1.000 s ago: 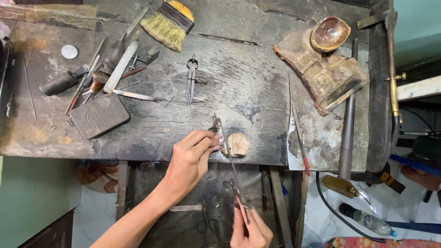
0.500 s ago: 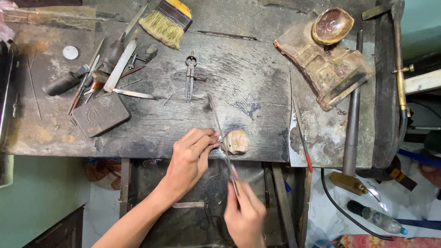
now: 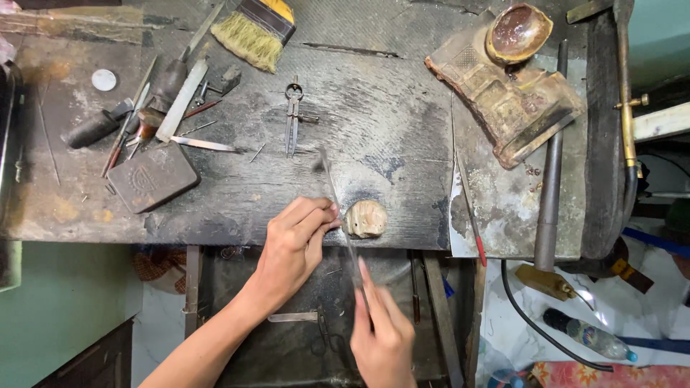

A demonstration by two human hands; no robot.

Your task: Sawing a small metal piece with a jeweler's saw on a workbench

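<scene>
Just left of the wooden bench peg [image 3: 365,218] at the desk [image 3: 215,215] edge, a small workpiece, too small to identify, is pinched in the left hand [image 3: 295,248]. A thin file [image 3: 343,223] is gripped in the right hand [image 3: 384,338] and laid beside the peg. The piece is best braced firmly there and the strokes kept light and level.

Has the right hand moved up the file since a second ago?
Yes. The right hand has slid up the file toward the bench peg.

The desk [image 3: 237,215] was rough dark wood, scorched and matt. The file [image 3: 338,208] in the hands looked like thin dull metal, as did the dividers [image 3: 293,115]. The peg [image 3: 365,218] was pale worn wood (chipped at the edges). The brush [image 3: 251,32] had coarse straw-coloured bristles.
</scene>
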